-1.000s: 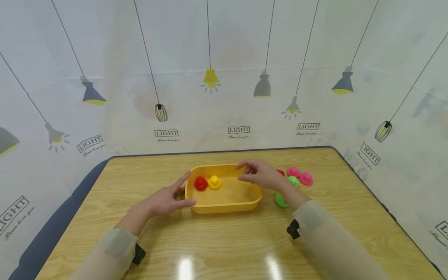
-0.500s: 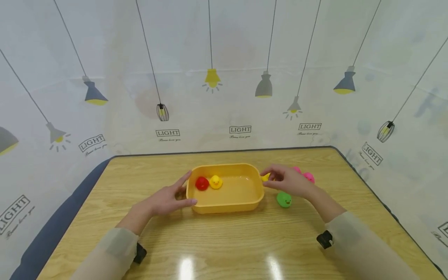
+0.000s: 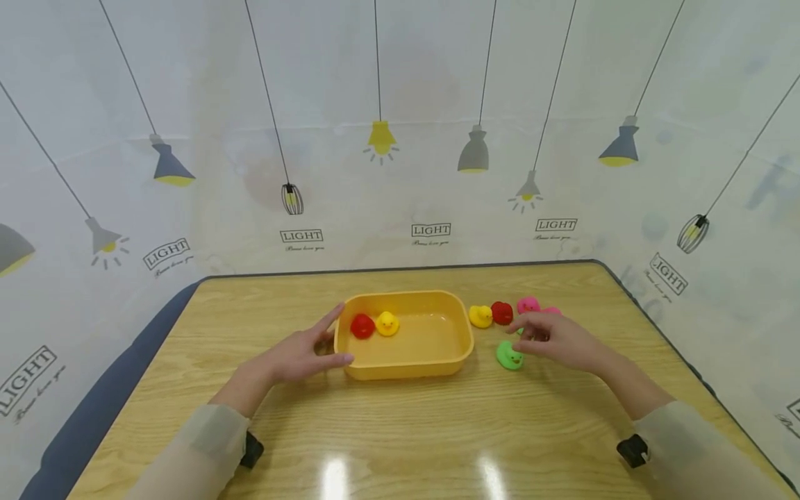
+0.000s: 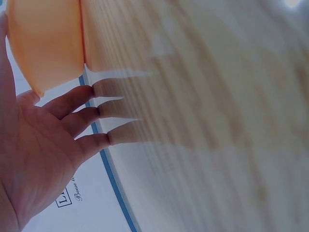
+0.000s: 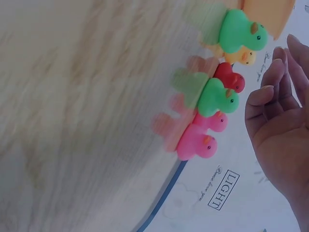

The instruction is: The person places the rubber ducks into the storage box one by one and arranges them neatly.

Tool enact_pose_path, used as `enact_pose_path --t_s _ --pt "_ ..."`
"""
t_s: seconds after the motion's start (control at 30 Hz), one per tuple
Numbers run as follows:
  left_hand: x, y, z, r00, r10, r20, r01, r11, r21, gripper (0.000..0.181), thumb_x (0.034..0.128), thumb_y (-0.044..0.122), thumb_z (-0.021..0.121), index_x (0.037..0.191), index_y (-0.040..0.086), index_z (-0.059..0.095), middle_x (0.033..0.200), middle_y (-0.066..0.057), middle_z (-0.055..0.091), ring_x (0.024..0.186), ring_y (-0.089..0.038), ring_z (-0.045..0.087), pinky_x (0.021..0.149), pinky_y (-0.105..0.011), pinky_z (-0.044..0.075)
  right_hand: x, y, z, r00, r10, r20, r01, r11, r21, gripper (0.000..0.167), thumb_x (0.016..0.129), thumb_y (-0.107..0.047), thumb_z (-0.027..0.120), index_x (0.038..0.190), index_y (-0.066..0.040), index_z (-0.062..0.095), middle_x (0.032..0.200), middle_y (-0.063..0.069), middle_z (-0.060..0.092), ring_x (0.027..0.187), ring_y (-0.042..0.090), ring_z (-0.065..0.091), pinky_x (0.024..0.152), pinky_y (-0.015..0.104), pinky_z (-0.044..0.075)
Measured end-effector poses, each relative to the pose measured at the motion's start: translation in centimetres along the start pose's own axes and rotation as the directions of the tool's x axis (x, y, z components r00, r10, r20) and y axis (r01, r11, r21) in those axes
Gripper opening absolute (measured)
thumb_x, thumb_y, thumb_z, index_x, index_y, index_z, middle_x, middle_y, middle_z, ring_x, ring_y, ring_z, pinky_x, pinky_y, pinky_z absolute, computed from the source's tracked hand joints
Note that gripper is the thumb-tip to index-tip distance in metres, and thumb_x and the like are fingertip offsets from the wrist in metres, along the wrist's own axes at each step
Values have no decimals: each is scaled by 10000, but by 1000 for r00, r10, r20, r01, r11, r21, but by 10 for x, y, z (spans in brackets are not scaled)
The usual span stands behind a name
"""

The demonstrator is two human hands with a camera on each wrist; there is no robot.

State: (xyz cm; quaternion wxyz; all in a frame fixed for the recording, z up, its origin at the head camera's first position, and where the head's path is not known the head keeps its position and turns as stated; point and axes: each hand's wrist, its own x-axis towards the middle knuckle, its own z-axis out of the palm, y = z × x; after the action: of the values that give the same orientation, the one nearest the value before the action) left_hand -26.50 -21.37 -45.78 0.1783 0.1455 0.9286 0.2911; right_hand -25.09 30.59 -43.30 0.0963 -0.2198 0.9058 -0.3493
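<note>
My left hand [image 3: 306,355] rests against the left end of a yellow plastic tray [image 3: 405,371], thumb and index finger spread along its rim. In the left wrist view, the other fingers [image 4: 79,121] extend straight beside it. Inside the tray sit a red rubber duck [image 3: 362,326] and a yellow rubber duck [image 3: 388,323]. My right hand [image 3: 562,340] hovers right of the tray, fingers loosely bent and holding nothing. Nearest it is a green duck [image 3: 510,355]; a second green duck [image 5: 215,98] is mostly hidden by the hand in the head view.
Another yellow duck [image 3: 480,317] stands close to the tray's right end, with a red duck [image 3: 502,313] beside it. Two pink ducks, one farther back [image 3: 528,305], the other [image 5: 193,144] nearer in the right wrist view, complete the group on the wooden table [image 3: 400,430].
My right hand has moved right, from above the tray past the yellow duck to above the green ducks. The left hand and the ducks in the tray have stayed in place.
</note>
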Motion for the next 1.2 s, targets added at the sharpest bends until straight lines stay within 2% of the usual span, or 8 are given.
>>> enact_pose_path --t_s 0.13,0.37,0.5,0.67,0.9,1.2 --pt "-1 1 -1 1000 0 -2 0 1000 -2 1069 927 815 671 1728 560 11 1682 -126 540 1584 -487 438 1282 -762 296 -5 9 -4 999 -8 40 8 1000 -1 319 1051 -235 764 1340 -100 746 965 26 727 813 135 614 697 255 539" --pt "0 1 -1 1000 -3 0 3 1000 -1 1061 935 796 678 1731 556 18 1675 -126 548 1570 -481 457 1269 -769 311 -6 18 -3 991 72 110 -74 997 12 315 1080 -275 722 1384 -195 757 991 76 709 784 218 623 699 281 533" --pt "0 2 0 1000 -5 1 5 1000 -4 1067 928 805 679 1728 562 17 1673 -122 552 1566 -471 466 1269 -765 315 -5 22 -2 989 90 115 -91 996 1 297 1086 -278 714 1373 -212 757 994 59 694 796 195 603 699 268 522" --pt "-1 3 0 1000 -13 2 13 1000 -11 1055 934 793 683 1723 574 18 1673 -125 551 1565 -469 467 1268 -768 314 -4 24 0 992 74 107 -75 997 4 318 1076 -271 729 1379 -179 742 1006 40 706 799 159 602 695 258 524" --pt "-2 5 -1 1000 -18 1 18 1000 -14 1050 935 787 687 1719 583 19 1676 -129 547 1565 -470 465 1267 -770 313 -4 23 5 992 63 112 -68 997 39 465 996 -265 837 1394 -93 669 1037 24 716 902 149 641 750 255 565" --pt "-1 2 0 1000 -18 0 18 1000 -20 1034 944 771 688 1711 600 15 1688 -120 535 1577 -471 450 1261 -783 309 -1 17 9 990 84 114 -94 992 84 432 973 -230 864 1293 -67 624 1014 73 661 874 193 620 713 260 576"
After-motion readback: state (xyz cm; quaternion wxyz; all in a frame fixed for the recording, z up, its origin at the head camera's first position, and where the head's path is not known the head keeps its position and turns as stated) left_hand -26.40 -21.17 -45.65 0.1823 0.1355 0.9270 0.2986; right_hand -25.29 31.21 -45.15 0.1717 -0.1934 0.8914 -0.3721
